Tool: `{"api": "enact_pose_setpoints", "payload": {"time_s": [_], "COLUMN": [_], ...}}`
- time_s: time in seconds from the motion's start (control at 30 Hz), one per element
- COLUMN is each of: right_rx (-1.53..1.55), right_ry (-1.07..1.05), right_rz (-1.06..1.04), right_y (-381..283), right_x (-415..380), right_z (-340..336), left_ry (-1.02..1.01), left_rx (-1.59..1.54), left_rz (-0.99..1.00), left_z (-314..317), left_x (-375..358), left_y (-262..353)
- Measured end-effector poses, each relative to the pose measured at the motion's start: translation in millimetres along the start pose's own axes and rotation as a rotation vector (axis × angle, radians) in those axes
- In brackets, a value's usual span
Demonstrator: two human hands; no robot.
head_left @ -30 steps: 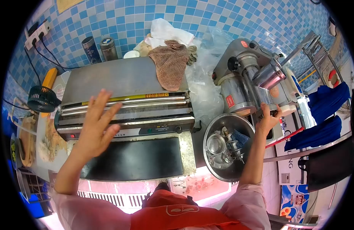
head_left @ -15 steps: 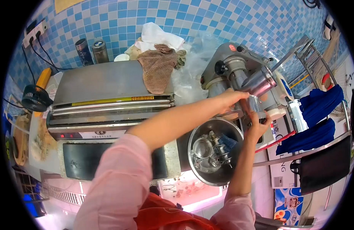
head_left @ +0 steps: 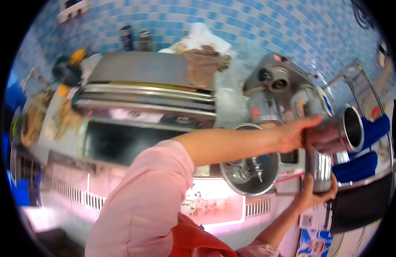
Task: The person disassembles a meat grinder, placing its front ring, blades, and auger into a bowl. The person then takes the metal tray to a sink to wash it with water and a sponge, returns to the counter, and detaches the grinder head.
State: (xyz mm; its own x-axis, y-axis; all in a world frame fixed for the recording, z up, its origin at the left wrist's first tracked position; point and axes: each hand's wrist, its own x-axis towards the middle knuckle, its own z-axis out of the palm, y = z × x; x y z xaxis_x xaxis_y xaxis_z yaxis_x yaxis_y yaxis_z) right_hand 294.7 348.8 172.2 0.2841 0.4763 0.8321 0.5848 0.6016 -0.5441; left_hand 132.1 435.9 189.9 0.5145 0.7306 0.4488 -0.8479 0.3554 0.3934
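My left hand (head_left: 292, 133) and my right hand (head_left: 318, 196) hold a shiny metal meat grinder head (head_left: 335, 133) between them, out to the right. The left one grips it near the wide cylinder, whose open end faces right. Below, my right hand cups the lower barrel from underneath. Behind stands the grinder machine (head_left: 270, 64), its round socket (head_left: 280, 80) bare. Left of the grinder head, a steel bowl (head_left: 252, 189) contains several metal parts (head_left: 249, 169), partly hidden by my left forearm.
A film wrapping machine (head_left: 138, 68) with steel rollers stands to the left, a brown cloth (head_left: 202, 68) at its corner. Blue cloths (head_left: 356, 168) and a black bag (head_left: 360, 199) hang on a rail at right. A lit pink-white tray (head_left: 215, 203) lies below.
The grinder head has come away from the machine and moved right and toward me, in both hands. The camera view has shifted, and the machine's socket now shows.
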Motion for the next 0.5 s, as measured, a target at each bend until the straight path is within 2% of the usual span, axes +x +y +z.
{"api": "enact_pose_setpoints", "payload": {"time_s": [0.03,0.13,0.23,0.37,0.47,0.5], "right_rx": [0.000,0.007,0.178,0.364,0.410,0.476], "right_ry": [-0.009,-0.159,-0.403,-0.720,-0.980,-1.021], "right_rz": [-0.096,-0.366,-0.538,-0.440,-0.413,-0.462], "right_y": [-1,-33,-57,-72,-92,-98], "right_x": [-3,-17,-35,-77,-111,-126], "right_z": [-14,-51,-88,-122,-130,-128], "left_ry": [-0.007,0.204,0.245,0.210,0.511,0.593], "left_rx": [-0.034,-0.149,-0.209,-0.346,-0.390,-0.434], "left_rz": [0.004,0.123,0.233,0.392,0.505,0.547], "left_z": [12,60,57,84,77,79], "left_x": [-10,-61,-118,-231,-298,-319], "left_y": [-6,-31,-74,-128,-170,-184]}}
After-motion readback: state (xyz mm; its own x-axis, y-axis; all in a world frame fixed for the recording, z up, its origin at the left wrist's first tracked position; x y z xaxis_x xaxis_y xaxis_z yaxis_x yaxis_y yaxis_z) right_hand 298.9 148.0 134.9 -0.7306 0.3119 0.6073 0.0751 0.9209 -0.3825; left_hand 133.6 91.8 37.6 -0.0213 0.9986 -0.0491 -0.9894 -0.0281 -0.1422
